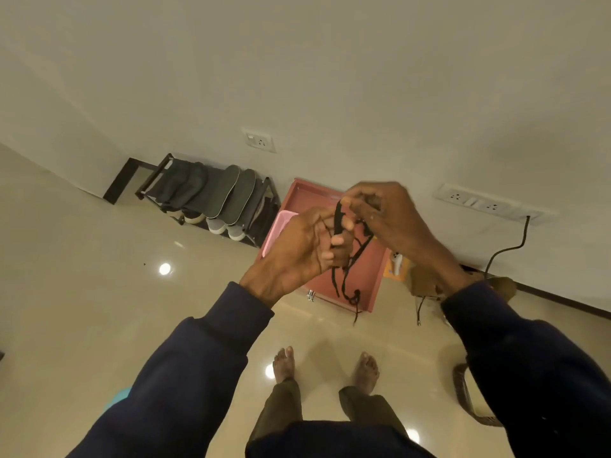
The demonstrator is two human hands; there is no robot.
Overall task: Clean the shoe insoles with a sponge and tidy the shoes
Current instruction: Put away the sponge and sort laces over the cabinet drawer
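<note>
I hold a black shoelace (346, 279) up in front of me with both hands. My left hand (302, 249) grips its upper part between curled fingers. My right hand (385, 214) pinches the top end just above, and the loose loops and ends dangle below. Two dark insoles (231, 196) lean on top of a black shoe rack (155, 180) against the wall, with grey shoes (220, 225) on the shelf beneath. A brown shoe (426, 282) sits on the floor under my right wrist, partly hidden.
A reddish-brown box (373, 276) stands on the floor against the wall with a pink basket (276, 231) at its left side. A black cable (506, 249) hangs from a wall socket. My bare feet (325, 366) stand on glossy tiles. A woven basket edge (463, 391) shows at the right.
</note>
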